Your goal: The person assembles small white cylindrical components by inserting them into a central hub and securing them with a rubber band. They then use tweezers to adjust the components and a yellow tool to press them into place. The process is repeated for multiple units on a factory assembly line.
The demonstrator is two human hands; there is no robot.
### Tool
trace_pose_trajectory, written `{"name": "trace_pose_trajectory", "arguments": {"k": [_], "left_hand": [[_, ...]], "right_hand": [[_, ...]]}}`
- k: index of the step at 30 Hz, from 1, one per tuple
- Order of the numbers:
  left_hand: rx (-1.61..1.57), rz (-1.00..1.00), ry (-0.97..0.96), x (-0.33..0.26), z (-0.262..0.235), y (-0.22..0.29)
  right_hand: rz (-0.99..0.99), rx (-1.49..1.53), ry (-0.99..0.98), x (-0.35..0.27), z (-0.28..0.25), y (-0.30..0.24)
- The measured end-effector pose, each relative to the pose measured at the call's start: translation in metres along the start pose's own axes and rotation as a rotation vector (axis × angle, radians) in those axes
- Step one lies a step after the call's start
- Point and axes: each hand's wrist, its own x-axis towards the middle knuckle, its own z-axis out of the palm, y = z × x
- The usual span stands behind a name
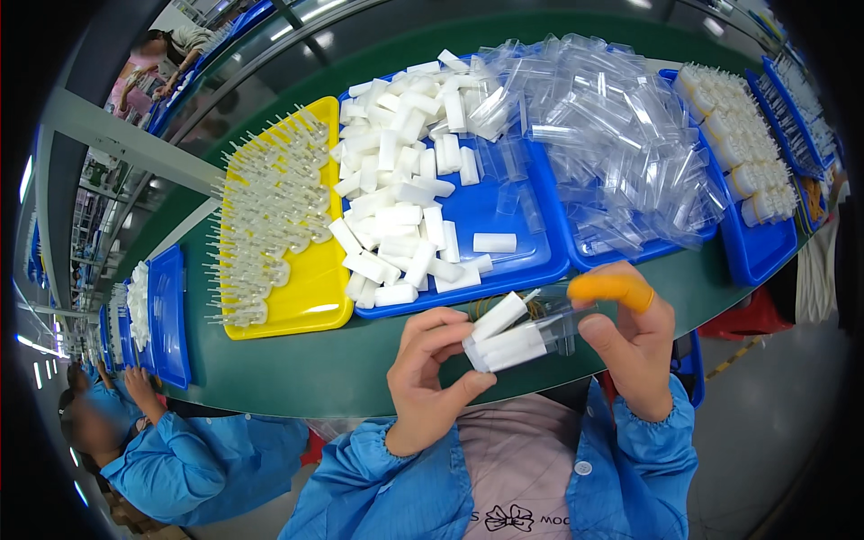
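Worktable, one, long, surfaced in dark green (pixel 270 378). On it, from the person's left: a yellow plastic tray (pixel 315 270) of translucent white pieces with thin stems (pixel 270 202); a blue plastic tray (pixel 535 259) heaped with white rectangular blocks (pixel 396 216), bare in part at its right; and a second blue plastic tray (pixel 598 258) piled high with clear, flat-sided plastic sleeves (pixel 630 135), some spilling leftward over the blocks' tray. Bare hands, two, at the near table edge before the trays. Left hand (pixel 430 373): fingers and thumb closed on one end of a clear plastic sleeve (pixel 562 326). Right hand (pixel 630 337): thumb and index finger about its other end; whether they press on it cannot be told. Held white pieces, at least two: a lower one (pixel 515 347) apparently inside the sleeve, an upper one (pixel 500 315) tilted above it. Condition: judged partway, this unit not yet closed up; ample loose stock left. Smallest: an orange finger cover (pixel 612 288), on the right index.
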Motion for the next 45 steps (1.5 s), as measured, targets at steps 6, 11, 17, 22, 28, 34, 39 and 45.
{"name": "trace_pose_trajectory", "arguments": {"k": [6, 11, 17, 22, 28, 34, 39, 45], "left_hand": [[-0.608, -0.257, 0.014, -0.007, 0.003, 0.003], [-0.565, -0.294, 0.052, -0.005, 0.001, 0.008], [-0.534, -0.189, -0.026, -0.009, 0.002, 0.006], [-0.53, -0.158, -0.061, -0.01, 0.004, 0.008], [-0.554, -0.22, -0.049, -0.007, 0.003, 0.004], [-0.504, -0.257, 0.086, -0.003, -0.009, 0.002], [-0.527, -0.274, 0.106, -0.004, -0.012, -0.001], [-0.522, -0.292, 0.121, -0.004, -0.012, -0.001]], "right_hand": [[0.029, 0.065, 0.073, -0.002, 0.003, 0.01], [0.011, 0.14, 0.121, -0.007, 0.009, 0.006], [-0.066, 0.039, -0.01, -0.02, 0.021, 0.007], [-0.034, 0.057, 0.022, -0.028, 0.027, 0.009], [-0.098, -0.068, -0.019, -0.023, 0.02, 0.013], [-0.114, -0.488, 0.017, -0.002, -0.009, -0.001], [-0.207, -0.986, -0.177, -0.003, 0.0, 0.009], [-0.358, -1.173, -0.202, -0.001, 0.007, 0.02]]}}
